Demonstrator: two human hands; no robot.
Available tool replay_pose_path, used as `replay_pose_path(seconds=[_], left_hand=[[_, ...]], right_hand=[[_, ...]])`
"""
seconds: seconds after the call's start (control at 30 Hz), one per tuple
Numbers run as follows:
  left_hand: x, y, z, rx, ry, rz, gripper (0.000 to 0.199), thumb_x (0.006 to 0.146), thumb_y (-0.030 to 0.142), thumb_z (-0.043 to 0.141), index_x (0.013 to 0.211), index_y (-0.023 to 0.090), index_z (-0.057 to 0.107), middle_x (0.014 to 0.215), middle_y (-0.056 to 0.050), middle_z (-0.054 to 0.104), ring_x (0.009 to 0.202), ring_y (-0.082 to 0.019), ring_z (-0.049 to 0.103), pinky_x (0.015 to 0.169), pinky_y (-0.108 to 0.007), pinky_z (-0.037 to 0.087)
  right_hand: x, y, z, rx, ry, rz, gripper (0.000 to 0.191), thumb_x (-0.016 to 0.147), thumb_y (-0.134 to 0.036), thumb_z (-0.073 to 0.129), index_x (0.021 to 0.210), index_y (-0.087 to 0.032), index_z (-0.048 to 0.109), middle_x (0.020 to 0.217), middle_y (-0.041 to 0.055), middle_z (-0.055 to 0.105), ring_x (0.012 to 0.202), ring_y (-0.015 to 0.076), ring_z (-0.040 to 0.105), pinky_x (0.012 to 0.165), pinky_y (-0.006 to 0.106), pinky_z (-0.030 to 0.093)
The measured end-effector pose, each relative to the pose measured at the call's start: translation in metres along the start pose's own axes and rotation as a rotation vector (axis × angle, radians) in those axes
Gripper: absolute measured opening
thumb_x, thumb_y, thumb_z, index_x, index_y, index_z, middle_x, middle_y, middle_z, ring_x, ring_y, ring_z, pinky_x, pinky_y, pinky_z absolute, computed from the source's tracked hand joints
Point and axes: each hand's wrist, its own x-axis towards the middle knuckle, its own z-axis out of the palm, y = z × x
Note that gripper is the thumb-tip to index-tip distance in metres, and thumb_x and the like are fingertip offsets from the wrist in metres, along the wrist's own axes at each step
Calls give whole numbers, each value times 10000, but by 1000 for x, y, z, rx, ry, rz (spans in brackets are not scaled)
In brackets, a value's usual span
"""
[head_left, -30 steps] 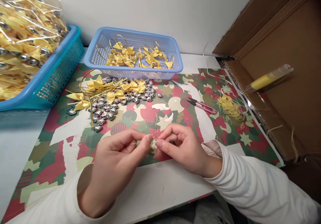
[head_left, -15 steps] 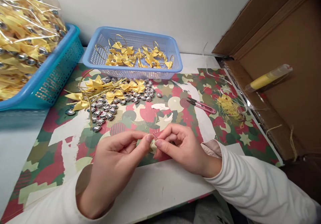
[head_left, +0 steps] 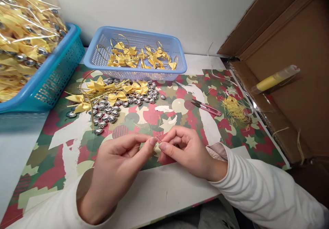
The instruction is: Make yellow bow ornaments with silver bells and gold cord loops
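Observation:
My left hand (head_left: 120, 167) pinches a fine yellowish thread (head_left: 136, 147) between thumb and forefinger. Opposite it, my right hand (head_left: 183, 150) grips a thin needle (head_left: 159, 139) whose end points up toward the left fingertips. The two hands nearly meet above the near part of the patterned paper. Whether the thread passes through the needle's eye is too small to tell. Beyond the hands lie silver bells (head_left: 104, 114) in a loose heap, with yellow ribbon bows (head_left: 116, 98) on gold cords beside and on top of them.
A blue basket (head_left: 89, 59) of bows with gold loops stands at the back. To the left, a second basket (head_left: 60, 75) holds a filled plastic bag (head_left: 28, 27). Pink thread snips (head_left: 207, 108) and yellow thread scraps (head_left: 235, 109) lie right. A cardboard wall (head_left: 285, 47) bounds that side.
Both hands keep nearly the same pose, fingertips together around needle and thread. The view has shifted very slightly; nothing on the table has visibly moved.

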Motion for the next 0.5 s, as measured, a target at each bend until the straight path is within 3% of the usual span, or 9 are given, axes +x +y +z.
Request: replay_pose_path(seconds=[0.5], left_hand=[[1, -5, 0, -14, -21, 25, 324, 804, 474, 662, 670, 182, 706, 364, 46, 397, 366, -81, 288, 342, -210, 218]], right_hand=[[-1, 0, 0, 5, -10, -2, 288, 808, -413, 731, 783, -173, 573, 642, 14, 691, 592, 121, 662, 549, 220, 515]])
